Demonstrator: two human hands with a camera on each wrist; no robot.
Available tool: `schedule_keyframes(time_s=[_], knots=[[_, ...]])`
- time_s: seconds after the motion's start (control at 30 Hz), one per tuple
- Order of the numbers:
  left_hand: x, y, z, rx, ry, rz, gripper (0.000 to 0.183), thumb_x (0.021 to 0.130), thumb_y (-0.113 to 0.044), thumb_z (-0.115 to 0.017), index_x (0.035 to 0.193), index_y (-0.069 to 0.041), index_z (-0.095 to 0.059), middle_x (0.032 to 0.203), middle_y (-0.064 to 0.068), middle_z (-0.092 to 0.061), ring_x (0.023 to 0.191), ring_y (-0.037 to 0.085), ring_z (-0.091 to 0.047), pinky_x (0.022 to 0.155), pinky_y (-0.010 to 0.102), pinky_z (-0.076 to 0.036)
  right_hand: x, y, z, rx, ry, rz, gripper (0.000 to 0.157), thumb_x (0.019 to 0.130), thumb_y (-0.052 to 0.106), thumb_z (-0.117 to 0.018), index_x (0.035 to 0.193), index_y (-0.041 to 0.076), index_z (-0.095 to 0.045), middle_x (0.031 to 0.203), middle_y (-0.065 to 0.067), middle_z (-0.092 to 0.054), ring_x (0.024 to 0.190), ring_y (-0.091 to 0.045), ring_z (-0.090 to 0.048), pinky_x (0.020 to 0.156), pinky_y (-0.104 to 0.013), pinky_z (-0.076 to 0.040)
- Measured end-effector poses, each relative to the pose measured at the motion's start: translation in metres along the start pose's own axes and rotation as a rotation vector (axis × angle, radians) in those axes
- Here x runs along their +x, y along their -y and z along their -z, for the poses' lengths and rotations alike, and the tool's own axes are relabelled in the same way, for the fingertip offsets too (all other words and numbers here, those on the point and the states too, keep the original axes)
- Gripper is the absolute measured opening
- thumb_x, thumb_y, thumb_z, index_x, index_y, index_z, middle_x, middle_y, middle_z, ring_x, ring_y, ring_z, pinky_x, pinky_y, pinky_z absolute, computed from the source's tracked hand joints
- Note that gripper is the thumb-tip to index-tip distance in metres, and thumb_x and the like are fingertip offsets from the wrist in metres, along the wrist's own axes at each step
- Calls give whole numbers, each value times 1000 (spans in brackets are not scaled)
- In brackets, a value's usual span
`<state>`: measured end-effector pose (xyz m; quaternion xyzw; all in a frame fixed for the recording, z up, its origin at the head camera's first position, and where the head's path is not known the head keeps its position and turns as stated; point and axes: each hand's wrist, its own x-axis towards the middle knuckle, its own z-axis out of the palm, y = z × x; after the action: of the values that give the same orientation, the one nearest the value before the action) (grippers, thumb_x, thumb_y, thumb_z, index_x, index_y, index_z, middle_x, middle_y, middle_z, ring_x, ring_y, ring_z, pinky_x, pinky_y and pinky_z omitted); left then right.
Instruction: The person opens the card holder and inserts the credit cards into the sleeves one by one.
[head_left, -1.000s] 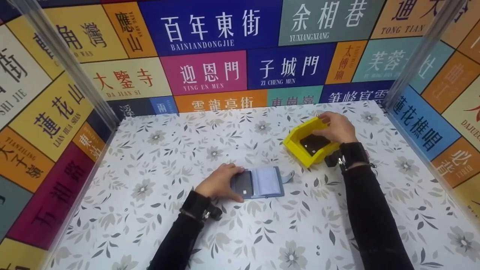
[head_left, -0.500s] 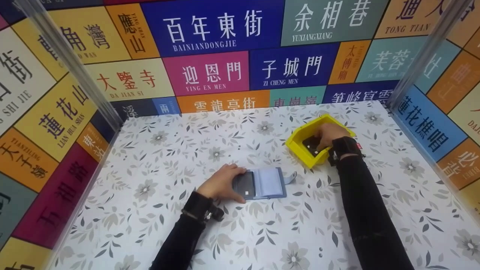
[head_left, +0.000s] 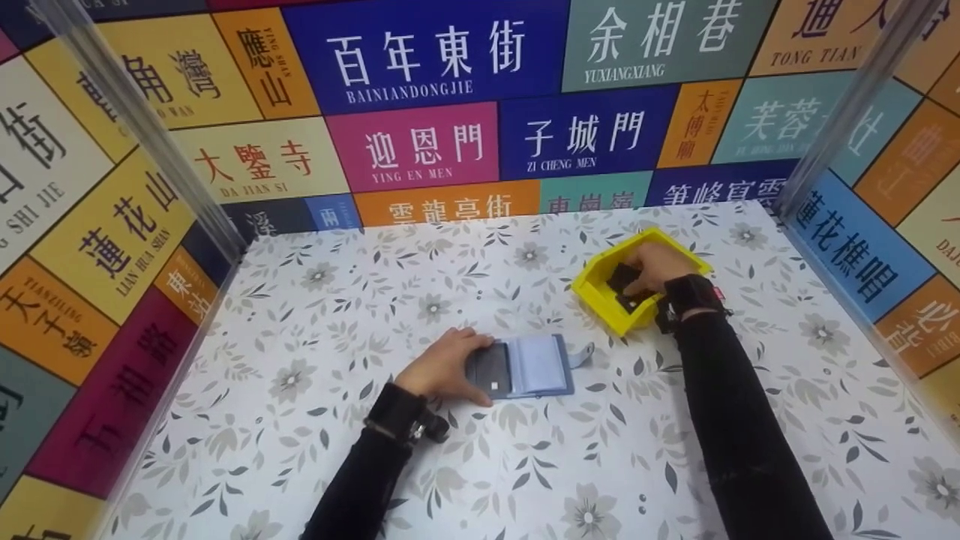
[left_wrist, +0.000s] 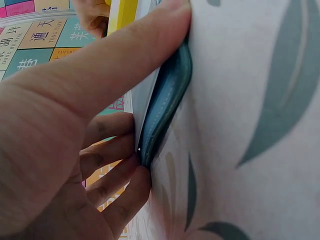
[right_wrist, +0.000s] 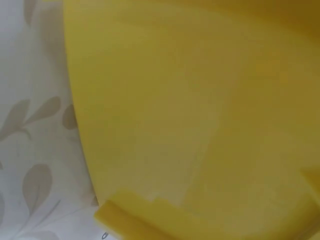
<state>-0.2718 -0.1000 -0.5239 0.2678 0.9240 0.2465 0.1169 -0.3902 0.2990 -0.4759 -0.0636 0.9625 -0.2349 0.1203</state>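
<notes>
A blue card wallet (head_left: 555, 364) lies spread open on the patterned table, its strap sticking out to the right. Dark grey card-like piece (head_left: 491, 367) with a small white mark fills its left side. My left hand (head_left: 441, 366) grips the wallet's left end, thumb at the near edge and fingers at the far edge; the left wrist view shows the wallet's edge (left_wrist: 167, 97) between them. Inside a yellow bin (head_left: 598, 306), my right hand (head_left: 657, 268) pinches a black card (head_left: 622, 277), tilted up. Another dark card (head_left: 628, 302) lies below it. The right hand is out of its wrist view.
Yellow bin wall (right_wrist: 150, 110) fills most of the right wrist view. Colourful sign-printed panels (head_left: 420, 142) enclose the back and sides of the table (head_left: 360, 300), with clear corner posts (head_left: 847, 112).
My right hand has gone from the bin's rim down into it, and a black card has been tilted up in the fingers. The left hand stays on the wallet.
</notes>
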Motion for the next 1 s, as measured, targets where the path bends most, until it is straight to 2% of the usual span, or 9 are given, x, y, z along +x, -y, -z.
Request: schedule_keyframes(time_s=[0.1,0.2,0.3,0.37,0.47,0.6,0.7,0.9,1.0], knots=[[0,-1,0,-3,5,3,102,62,-38,-98,150,-14,-54,149,9,-55,134,28,-50,115,46,-44,3,-4,-1,-30,-38,46,28,92,10,-78,119,3,-74,115,-16,-73,99,-32,-61,98,-52,-50],[0,0,0,-4,4,-3,101,62,-37,-98,150,-13,-54,148,9,-56,132,27,-51,113,46,-45,5,-6,-2,-54,-59,72,34,96,11,-72,129,3,-69,127,-18,-70,111,-34,-61,109,-58,-45],[0,-1,1,-6,0,-10,101,62,-36,-98,150,-13,-54,146,8,-58,130,27,-52,112,46,-46,5,-5,-2,-63,-74,63,43,99,13,-68,140,5,-61,139,-20,-64,127,-39,-57,116,-62,-38],[-1,-1,2,-7,-2,-13,101,62,-36,-98,149,-12,-54,144,8,-59,128,26,-52,110,45,-47,4,-4,-2,-47,-83,43,45,103,16,-63,146,7,-56,144,-20,-60,132,-40,-53,118,-63,-35],[-1,-1,3,-1,-8,-31,100,63,-36,-98,148,-10,-54,143,9,-59,129,28,-52,111,46,-46,1,-5,-2,-23,-118,45,37,109,22,-52,139,4,-60,134,-21,-64,120,-38,-57,113,-61,-41],[-1,0,3,5,-18,-51,99,63,-37,-98,147,-7,-55,142,11,-60,130,29,-52,113,46,-45,-3,-10,-3,50,-188,45,48,112,37,-38,129,1,-66,115,-21,-67,102,-35,-57,99,-55,-48],[-1,0,2,6,-15,-39,99,63,-38,-98,148,-9,-55,144,10,-59,132,28,-51,115,45,-44,-7,-14,-3,130,-287,44,56,112,44,-33,121,0,-67,108,-22,-66,97,-35,-56,92,-52,-49],[0,0,1,7,-7,-21,101,62,-38,-98,149,-11,-55,147,10,-57,134,28,-51,116,45,-43,-16,-18,-4,316,-660,98,50,113,34,-35,95,-7,-57,89,-24,-56,85,-38,-51,80,-46,-41],[-1,1,1,4,-8,-12,101,62,-38,-98,149,-12,-55,146,9,-58,133,28,-51,115,45,-44,-22,-12,-8,452,-724,68,48,113,37,-34,90,-2,-51,83,-17,-47,79,-28,-48,75,-35,-38]])
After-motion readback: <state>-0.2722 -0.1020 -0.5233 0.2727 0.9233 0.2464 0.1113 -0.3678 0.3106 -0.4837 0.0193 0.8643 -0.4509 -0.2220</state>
